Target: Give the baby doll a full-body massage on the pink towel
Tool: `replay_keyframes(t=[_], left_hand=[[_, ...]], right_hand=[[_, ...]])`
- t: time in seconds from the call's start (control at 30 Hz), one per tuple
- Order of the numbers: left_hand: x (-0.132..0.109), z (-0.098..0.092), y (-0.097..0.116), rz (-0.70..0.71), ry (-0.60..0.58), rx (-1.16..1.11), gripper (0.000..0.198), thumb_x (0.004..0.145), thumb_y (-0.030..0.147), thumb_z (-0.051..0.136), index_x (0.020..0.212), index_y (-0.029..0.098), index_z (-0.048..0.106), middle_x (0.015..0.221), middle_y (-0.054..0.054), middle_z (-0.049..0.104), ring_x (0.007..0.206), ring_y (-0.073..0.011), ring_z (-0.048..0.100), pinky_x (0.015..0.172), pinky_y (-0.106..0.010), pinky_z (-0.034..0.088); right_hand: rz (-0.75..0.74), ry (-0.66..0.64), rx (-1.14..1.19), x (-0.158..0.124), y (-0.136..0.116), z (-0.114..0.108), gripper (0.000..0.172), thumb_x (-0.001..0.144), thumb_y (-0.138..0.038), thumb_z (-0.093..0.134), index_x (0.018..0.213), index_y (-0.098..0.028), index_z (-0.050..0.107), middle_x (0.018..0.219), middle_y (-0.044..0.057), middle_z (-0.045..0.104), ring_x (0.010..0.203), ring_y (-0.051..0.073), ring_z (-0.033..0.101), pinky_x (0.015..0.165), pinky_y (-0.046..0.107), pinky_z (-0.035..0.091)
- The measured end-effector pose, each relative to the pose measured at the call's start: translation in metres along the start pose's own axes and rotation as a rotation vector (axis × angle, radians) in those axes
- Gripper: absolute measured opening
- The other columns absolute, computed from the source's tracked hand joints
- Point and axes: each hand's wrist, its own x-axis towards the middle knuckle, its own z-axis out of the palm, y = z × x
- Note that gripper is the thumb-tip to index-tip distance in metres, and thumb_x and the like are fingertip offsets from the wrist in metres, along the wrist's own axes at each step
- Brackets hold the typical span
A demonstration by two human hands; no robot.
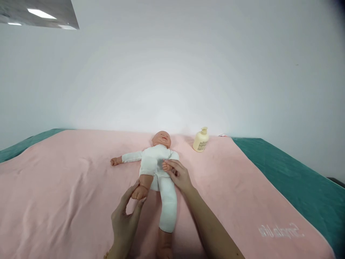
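Observation:
A baby doll [150,158] with a white cloth body lies on its back, its head toward the wall. My left hand [126,216] grips one foot of the doll [139,193], thumb on one side and fingers on the other, with that leg raised and bent. My right hand [180,175] is closed on the doll's hand [167,166], holding it over the belly. The doll's other leg [168,208] lies straight toward me, its foot at the bottom edge of the view. On the left, the doll's other arm [132,157] is stretched out on the blanket.
A pale yellow pump bottle [201,140] stands to the right of the doll's head. Under everything is a pink blanket [229,201] with some wrinkles at the left, spread over a green surface [283,169]. A white wall [172,72] rises behind.

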Motion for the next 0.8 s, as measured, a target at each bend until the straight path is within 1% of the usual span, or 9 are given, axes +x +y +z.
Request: replay_keyframes(t=[0.03, 0.1, 0.17, 0.27, 0.4, 0.47, 0.53, 0.67, 0.8], left_hand=[[-0.002, -0.003, 0.000, 0.049, 0.001, -0.006, 0.039, 0.078, 0.044, 0.064, 0.111, 0.023, 0.065, 0.110, -0.004, 0.072, 0.100, -0.0250, 0.069, 0.083, -0.033, 0.058], [-0.005, -0.010, -0.001, 0.169, -0.009, -0.020, 0.036, 0.079, 0.040, 0.065, 0.110, 0.023, 0.065, 0.113, -0.005, 0.071, 0.103, -0.0247, 0.068, 0.088, -0.033, 0.057], [-0.009, -0.017, -0.005, 0.287, -0.023, -0.033, 0.034, 0.080, 0.034, 0.065, 0.112, 0.022, 0.063, 0.117, -0.006, 0.070, 0.105, -0.0243, 0.067, 0.089, -0.033, 0.057], [-0.015, -0.027, -0.013, 0.423, -0.036, -0.042, 0.036, 0.081, 0.025, 0.064, 0.116, 0.022, 0.060, 0.122, -0.008, 0.067, 0.110, -0.0248, 0.065, 0.090, -0.034, 0.057], [-0.017, -0.039, -0.025, 0.574, -0.068, -0.036, 0.038, 0.081, 0.019, 0.061, 0.118, 0.021, 0.057, 0.126, -0.011, 0.064, 0.120, -0.0267, 0.058, 0.096, -0.040, 0.053], [-0.016, -0.046, -0.030, 0.663, -0.108, 0.003, 0.036, 0.081, 0.021, 0.059, 0.116, 0.021, 0.057, 0.121, -0.011, 0.067, 0.119, -0.0263, 0.058, 0.097, -0.041, 0.052], [-0.016, -0.053, -0.033, 0.745, -0.163, 0.062, 0.033, 0.080, 0.025, 0.060, 0.113, 0.022, 0.058, 0.116, -0.010, 0.070, 0.114, -0.0254, 0.062, 0.095, -0.039, 0.053], [-0.021, -0.065, -0.039, 0.773, -0.218, 0.121, 0.035, 0.079, 0.033, 0.064, 0.112, 0.024, 0.060, 0.111, -0.008, 0.072, 0.104, -0.0245, 0.068, 0.090, -0.036, 0.056], [-0.032, -0.068, -0.046, 0.693, -0.234, 0.101, 0.034, 0.080, 0.035, 0.066, 0.113, 0.027, 0.060, 0.112, -0.005, 0.072, 0.103, -0.0223, 0.068, 0.092, -0.033, 0.055]], right_hand=[[0.043, 0.054, 0.017, 0.000, 0.001, 0.000, 0.033, 0.087, -0.022, 0.059, 0.119, -0.027, 0.062, 0.118, 0.007, 0.064, 0.081, 0.014, 0.064, 0.067, 0.027, 0.055], [0.147, 0.170, 0.038, -0.001, 0.003, -0.001, 0.032, 0.084, -0.026, 0.062, 0.117, -0.025, 0.063, 0.113, 0.007, 0.065, 0.060, 0.009, 0.054, 0.055, 0.024, 0.049], [0.268, 0.281, 0.064, 0.001, 0.002, -0.005, 0.033, 0.083, -0.029, 0.064, 0.115, -0.023, 0.062, 0.106, 0.006, 0.066, 0.051, 0.006, 0.044, 0.050, 0.023, 0.043], [0.421, 0.448, 0.152, 0.005, -0.002, -0.013, 0.040, 0.080, -0.037, 0.067, 0.115, -0.020, 0.059, 0.105, 0.007, 0.066, 0.051, 0.006, 0.042, 0.049, 0.022, 0.040], [0.502, 0.677, 0.232, 0.011, -0.002, -0.027, 0.047, 0.079, -0.047, 0.065, 0.116, -0.020, 0.055, 0.122, 0.010, 0.059, 0.060, 0.008, 0.052, 0.050, 0.022, 0.042], [0.563, 0.791, 0.258, 0.012, 0.002, -0.034, 0.047, 0.079, -0.049, 0.064, 0.114, -0.020, 0.053, 0.117, 0.008, 0.059, 0.054, 0.006, 0.049, 0.048, 0.022, 0.041], [0.649, 0.890, 0.296, 0.012, 0.010, -0.041, 0.044, 0.078, -0.050, 0.065, 0.107, -0.019, 0.052, 0.099, 0.004, 0.062, 0.048, 0.004, 0.045, 0.045, 0.021, 0.040], [0.855, 1.003, 0.391, 0.007, 0.031, -0.051, 0.035, 0.074, -0.046, 0.069, 0.087, -0.019, 0.051, 0.063, -0.006, 0.053, 0.044, 0.006, 0.043, 0.041, 0.019, 0.036], [0.943, 1.002, 0.452, 0.001, 0.046, -0.054, 0.029, 0.076, -0.043, 0.066, 0.073, -0.019, 0.050, 0.051, -0.007, 0.046, 0.040, 0.006, 0.038, 0.036, 0.019, 0.030]])
